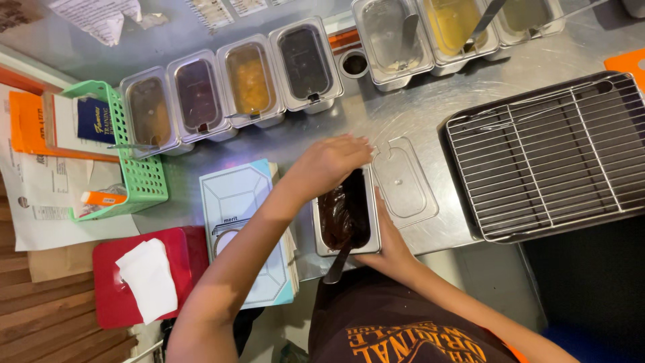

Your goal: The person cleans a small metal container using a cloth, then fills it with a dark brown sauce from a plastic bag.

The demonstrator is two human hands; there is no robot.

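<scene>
Centrally, a steel pan point(346, 214) of dark, sticky-looking sauce sits on the steel desk point(430, 101). It likely feels heavy and slick, best held by its rim. Left hand point(329, 163) arches over the pan's far end, fingers curled; its grip is unclear. Right hand point(388, 235) presses the pan's right wall. A clear lid point(403, 178) lies just right of the pan.

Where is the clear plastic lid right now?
In the head view, the clear lid lies flat on the steel counter, just right of the metal tub of dark sauce and left of the wire rack.
</scene>
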